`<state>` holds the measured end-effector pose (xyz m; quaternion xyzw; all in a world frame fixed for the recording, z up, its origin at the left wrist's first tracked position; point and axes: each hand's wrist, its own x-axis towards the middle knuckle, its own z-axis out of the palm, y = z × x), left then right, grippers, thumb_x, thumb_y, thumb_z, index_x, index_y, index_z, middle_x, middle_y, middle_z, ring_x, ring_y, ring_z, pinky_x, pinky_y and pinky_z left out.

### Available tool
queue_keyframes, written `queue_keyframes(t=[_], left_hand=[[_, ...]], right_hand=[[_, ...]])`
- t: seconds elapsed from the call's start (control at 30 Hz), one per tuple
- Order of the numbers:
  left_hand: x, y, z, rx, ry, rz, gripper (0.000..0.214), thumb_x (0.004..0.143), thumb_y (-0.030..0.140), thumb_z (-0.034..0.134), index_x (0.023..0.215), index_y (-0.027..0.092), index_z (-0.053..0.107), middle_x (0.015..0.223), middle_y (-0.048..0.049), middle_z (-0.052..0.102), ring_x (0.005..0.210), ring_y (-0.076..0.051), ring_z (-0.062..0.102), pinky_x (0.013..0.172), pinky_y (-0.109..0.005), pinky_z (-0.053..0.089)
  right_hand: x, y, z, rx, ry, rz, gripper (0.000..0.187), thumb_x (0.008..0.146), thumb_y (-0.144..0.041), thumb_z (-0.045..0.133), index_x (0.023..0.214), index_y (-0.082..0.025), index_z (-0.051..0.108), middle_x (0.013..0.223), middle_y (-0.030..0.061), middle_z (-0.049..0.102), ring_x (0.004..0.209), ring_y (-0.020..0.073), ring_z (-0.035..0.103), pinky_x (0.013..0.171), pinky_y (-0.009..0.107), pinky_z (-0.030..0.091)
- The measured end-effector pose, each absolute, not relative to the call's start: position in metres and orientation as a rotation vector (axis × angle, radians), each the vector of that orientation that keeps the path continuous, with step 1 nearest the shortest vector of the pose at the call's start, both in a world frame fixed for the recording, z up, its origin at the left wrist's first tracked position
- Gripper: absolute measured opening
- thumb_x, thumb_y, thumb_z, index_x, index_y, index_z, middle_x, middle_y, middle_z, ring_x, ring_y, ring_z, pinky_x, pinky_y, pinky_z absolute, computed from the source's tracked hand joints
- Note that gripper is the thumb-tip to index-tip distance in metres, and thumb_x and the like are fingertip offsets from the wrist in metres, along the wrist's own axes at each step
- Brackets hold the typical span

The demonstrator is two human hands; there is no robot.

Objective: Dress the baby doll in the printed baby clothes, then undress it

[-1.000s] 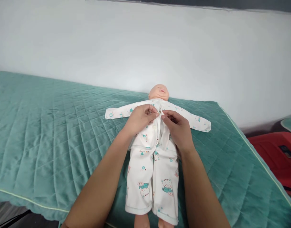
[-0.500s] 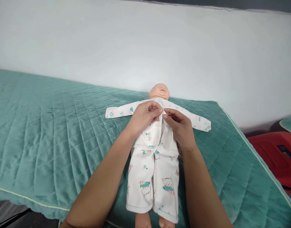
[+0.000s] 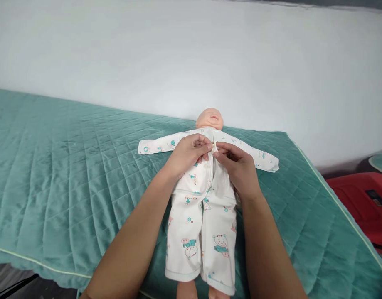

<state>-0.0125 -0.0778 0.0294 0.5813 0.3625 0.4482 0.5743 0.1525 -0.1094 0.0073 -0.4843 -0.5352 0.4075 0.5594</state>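
A baby doll [image 3: 209, 118] lies on its back, dressed in a white printed shirt [image 3: 191, 182] and matching white trousers [image 3: 185, 232]. Its sleeved arms stretch out to both sides, and its feet show at the bottom edge. At the chest, my left hand [image 3: 192, 151] pinches the shirt's front edge near a small button. Close beside it, my right hand [image 3: 239, 164] pinches the other front edge between thumb and fingers. The two fingertips almost meet over the front opening. Below them the shirt front gapes slightly, and a pale button shows on the left side.
A green quilted cover [image 3: 69, 178] with a light piped edge spreads under the doll. Behind it rises a white wall [image 3: 147, 54]. To the right, beyond the cover's edge, stands a red plastic object [image 3: 362, 203] with a dark label.
Both hands stay at the chest in nearly the same place. The right fingers have shifted slightly, and a little more of the button area shows between the fingertips.
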Motion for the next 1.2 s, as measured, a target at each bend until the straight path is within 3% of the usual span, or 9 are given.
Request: queue_keyframes(t=[0.37, 0.63, 0.87, 1.2], left_hand=[[-0.013, -0.078, 0.026, 1.420, 0.810, 1.030, 0.010, 0.087, 0.020, 0.065, 0.081, 0.014, 0.059, 0.063, 0.0009, 0.063, 0.054, -0.007, 0.055, 0.052, -0.020, 0.041], [-0.010, -0.081, 0.026, 1.483, 0.849, 1.021, 0.020, 0.089, 0.032, 0.067, 0.084, 0.018, 0.055, 0.062, 0.0047, 0.057, 0.052, -0.006, 0.051, 0.050, -0.019, 0.038], [-0.009, -0.084, 0.026, 1.590, 0.930, 1.031, 0.020, 0.087, 0.023, 0.064, 0.106, 0.021, 0.060, 0.071, 0.0049, 0.059, 0.064, -0.009, 0.058, 0.057, -0.020, 0.041], [-0.004, -0.080, 0.017, 1.513, 0.898, 1.104, 0.023, 0.083, 0.012, 0.051, 0.102, 0.022, 0.060, 0.073, 0.0050, 0.053, 0.062, -0.009, 0.051, 0.059, -0.021, 0.041]], right_hand=[[0.150, -0.111, 0.010, -1.226, -1.433, 0.947, 0.035, 0.079, -0.031, 0.076, 0.108, -0.021, 0.060, 0.078, -0.0021, 0.069, 0.072, 0.0132, 0.056, 0.070, 0.029, 0.042], [0.146, -0.114, 0.011, -1.280, -1.529, 0.840, 0.033, 0.080, -0.026, 0.073, 0.108, -0.023, 0.055, 0.079, -0.0035, 0.067, 0.071, 0.0128, 0.056, 0.068, 0.029, 0.042], [0.143, -0.118, 0.011, -1.317, -1.583, 0.730, 0.033, 0.081, -0.022, 0.069, 0.111, -0.025, 0.056, 0.077, -0.0058, 0.063, 0.071, 0.0123, 0.057, 0.069, 0.029, 0.043], [0.142, -0.120, 0.012, -1.326, -1.574, 0.725, 0.038, 0.081, -0.024, 0.070, 0.117, -0.026, 0.058, 0.077, -0.0048, 0.067, 0.070, 0.0128, 0.058, 0.069, 0.030, 0.044]])
